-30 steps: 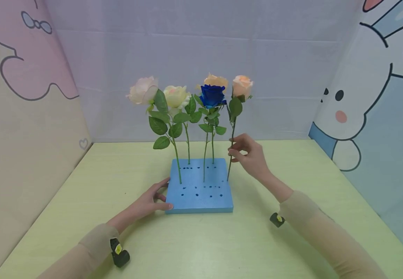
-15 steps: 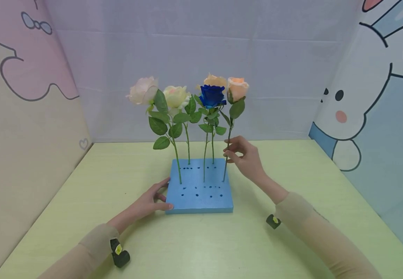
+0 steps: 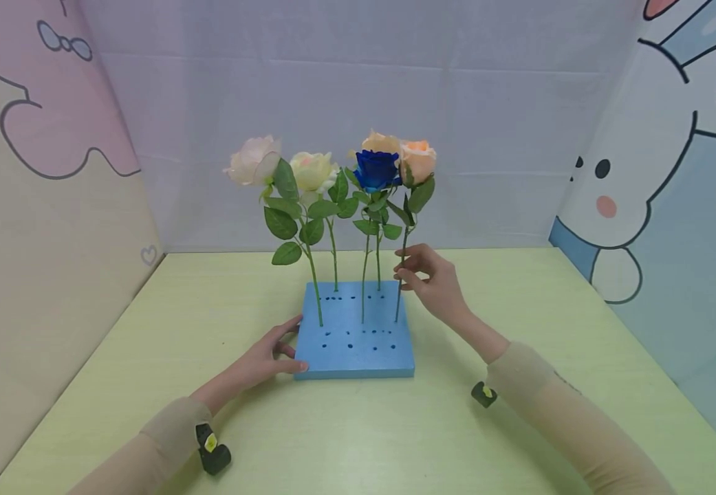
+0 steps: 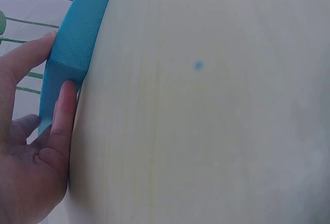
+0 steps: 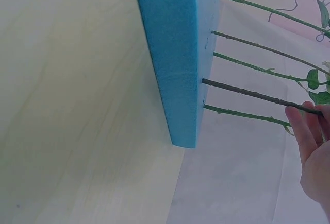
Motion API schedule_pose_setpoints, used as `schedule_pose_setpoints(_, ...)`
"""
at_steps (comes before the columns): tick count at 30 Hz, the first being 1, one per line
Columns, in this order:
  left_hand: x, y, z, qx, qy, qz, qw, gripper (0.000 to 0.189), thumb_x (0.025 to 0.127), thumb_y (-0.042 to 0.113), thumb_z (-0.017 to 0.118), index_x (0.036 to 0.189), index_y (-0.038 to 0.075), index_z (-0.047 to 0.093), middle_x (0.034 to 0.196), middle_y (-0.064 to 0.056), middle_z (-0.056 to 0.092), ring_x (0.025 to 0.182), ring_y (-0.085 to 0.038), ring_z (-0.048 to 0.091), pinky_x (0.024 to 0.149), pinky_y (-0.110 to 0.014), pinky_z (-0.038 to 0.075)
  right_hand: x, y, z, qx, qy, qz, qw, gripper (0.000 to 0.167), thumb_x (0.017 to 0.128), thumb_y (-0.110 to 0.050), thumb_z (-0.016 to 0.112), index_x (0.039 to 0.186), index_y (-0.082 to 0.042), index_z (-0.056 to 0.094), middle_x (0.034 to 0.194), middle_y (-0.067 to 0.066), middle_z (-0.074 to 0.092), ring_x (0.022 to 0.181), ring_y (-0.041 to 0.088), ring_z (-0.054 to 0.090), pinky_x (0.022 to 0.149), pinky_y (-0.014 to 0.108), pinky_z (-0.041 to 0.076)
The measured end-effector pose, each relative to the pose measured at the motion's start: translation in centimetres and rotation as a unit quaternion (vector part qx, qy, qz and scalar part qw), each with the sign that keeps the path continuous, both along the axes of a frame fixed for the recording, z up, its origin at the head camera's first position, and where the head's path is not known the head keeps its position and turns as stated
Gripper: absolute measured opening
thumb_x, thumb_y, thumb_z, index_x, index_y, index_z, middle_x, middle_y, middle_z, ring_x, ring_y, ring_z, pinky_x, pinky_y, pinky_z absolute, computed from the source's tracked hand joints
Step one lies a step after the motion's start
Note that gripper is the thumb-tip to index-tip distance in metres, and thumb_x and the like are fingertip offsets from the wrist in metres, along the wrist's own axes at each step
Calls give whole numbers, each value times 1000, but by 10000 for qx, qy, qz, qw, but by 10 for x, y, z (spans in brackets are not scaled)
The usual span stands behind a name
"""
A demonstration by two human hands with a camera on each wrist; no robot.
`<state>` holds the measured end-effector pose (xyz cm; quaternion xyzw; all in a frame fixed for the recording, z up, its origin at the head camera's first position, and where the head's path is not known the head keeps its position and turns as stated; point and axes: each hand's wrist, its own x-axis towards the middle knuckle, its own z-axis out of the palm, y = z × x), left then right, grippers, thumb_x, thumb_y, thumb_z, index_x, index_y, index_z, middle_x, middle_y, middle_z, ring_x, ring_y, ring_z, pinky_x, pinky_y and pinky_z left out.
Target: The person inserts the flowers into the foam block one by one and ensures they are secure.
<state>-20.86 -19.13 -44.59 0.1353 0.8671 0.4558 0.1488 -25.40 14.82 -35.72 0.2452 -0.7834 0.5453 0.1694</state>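
A peach rose stands nearly upright at the right side of a blue foam block. My right hand pinches its dark stem between thumb and fingertips, about midway up. The stem's lower end meets the block's top face in the right wrist view. My left hand rests at the block's left edge, thumb on the front corner and fingers along the side. A blue rose, a cream-yellow rose and a pale pink rose stand in the block. A yellowish rose is partly hidden behind the blue one.
Several small holes dot the block's top, in rows at front and back. The block sits on a pale yellow-green table. A white cloth backdrop rises behind, with cartoon-printed panels at both sides. A small black wrist device hangs at the left sleeve.
The peach rose and my right hand have shifted left, and its stem end has moved from the block's right edge onto its top. My left hand has stayed still.
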Motion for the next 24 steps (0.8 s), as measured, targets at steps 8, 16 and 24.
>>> schedule_pose_setpoints(8,0,-1,-1,12,-10,-1,10000,98,82,32,79,159,19,20,160,-16,32,104,-20,58,80,-33,43,-4,0,-11,178,-267,-49,9995,25,94,2,61,119,0,60,96,23,71,77,-5,65,68,31,60)
schedule_pose_setpoints(16,0,-1,1,40,-12,-11,10000,99,82,31,80,159,17,20,160,-17,32,104,-20,59,83,-33,44,16,-7,9,378,-382,-21,9986,24,94,5,58,118,4,59,94,25,70,79,6,69,69,34,60)
schedule_pose_setpoints(24,1,0,2,-4,-6,-36,10000,99,82,32,79,159,17,19,160,-17,31,104,-19,59,81,-32,43,18,-8,4,472,-433,25,9979,23,94,7,58,116,6,57,92,25,71,81,25,72,68,34,60)
